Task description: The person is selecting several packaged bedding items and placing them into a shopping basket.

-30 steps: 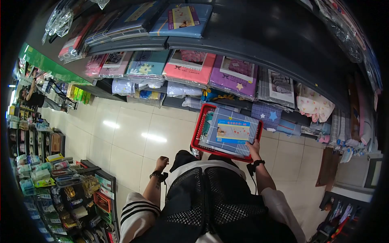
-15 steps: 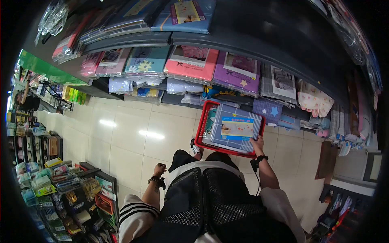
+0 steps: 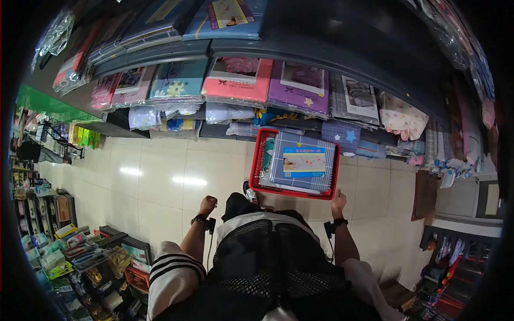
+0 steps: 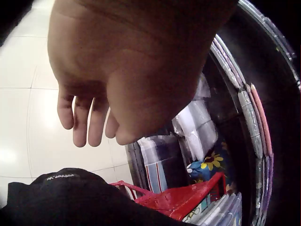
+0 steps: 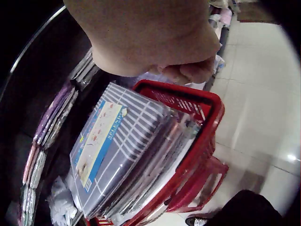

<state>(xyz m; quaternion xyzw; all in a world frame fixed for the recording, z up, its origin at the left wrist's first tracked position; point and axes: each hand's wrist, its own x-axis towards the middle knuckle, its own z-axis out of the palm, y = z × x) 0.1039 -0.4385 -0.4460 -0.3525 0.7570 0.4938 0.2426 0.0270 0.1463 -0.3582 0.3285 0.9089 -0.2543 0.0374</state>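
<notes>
A red basket [image 3: 254, 179] holds a stack of wrapped packages, topped by a blue checked package [image 3: 300, 178] with a blue-edged picture label. In the head view the right hand [image 3: 338, 202] is just beside the basket's right end, off the package; in the right wrist view that hand [image 5: 188, 70] hangs over the basket rim [image 5: 214, 106] with its fingers bent, their tips partly hidden. My left hand [image 3: 209, 204] hangs at the left of the body, away from the basket. Its fingers dangle loosely with nothing in them in the left wrist view [image 4: 89, 113].
Shelves [image 3: 342, 59] of wrapped bedding run along the far side, with a pink package [image 3: 238, 85] and a purple package [image 3: 298, 91]. A rack of small goods [image 3: 80, 257] stands at the lower left. A person [image 3: 32, 152] is at the far left. Tiled floor [image 3: 160, 208] lies between.
My right hand has come off the blue checked package and moved to just outside the basket's right end. The basket and shelves have shifted slightly left in the head view.
</notes>
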